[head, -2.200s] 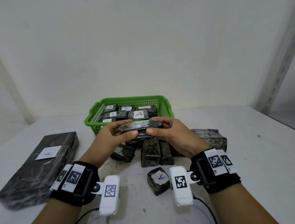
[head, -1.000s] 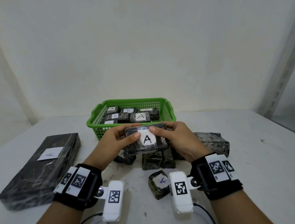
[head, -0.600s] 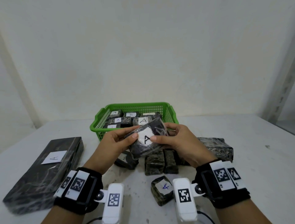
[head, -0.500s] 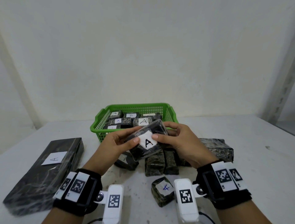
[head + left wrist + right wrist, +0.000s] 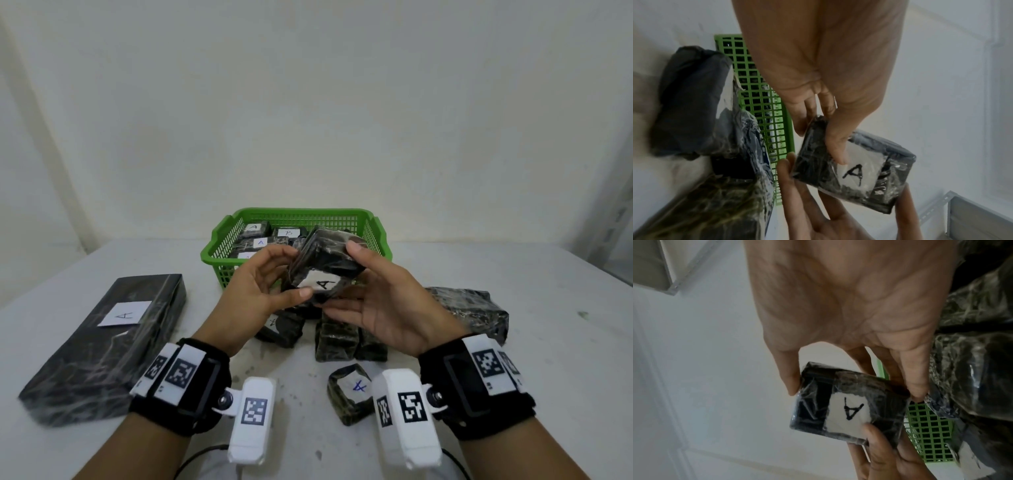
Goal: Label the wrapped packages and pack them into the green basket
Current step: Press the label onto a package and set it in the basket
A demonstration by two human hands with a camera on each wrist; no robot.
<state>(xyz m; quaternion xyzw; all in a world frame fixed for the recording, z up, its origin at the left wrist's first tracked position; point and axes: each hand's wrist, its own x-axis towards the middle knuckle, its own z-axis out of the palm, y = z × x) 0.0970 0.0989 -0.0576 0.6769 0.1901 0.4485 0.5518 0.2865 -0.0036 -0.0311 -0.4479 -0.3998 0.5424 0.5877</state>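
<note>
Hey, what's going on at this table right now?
A person is holding a wrapped package labelled A in both hands, the left hand and right hand, just in front of the green basket. The basket already holds several labelled packages. More wrapped packages lie on the table below the hands, and a long labelled one lies to the left. So the held package is labelled but not yet packed.

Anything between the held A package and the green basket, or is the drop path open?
Nothing visible blocks it. Left hand and right hand hold the A package in the air at the green basket's near rim. Labelled packages already fill much of the floor, so it may land on them.
</note>
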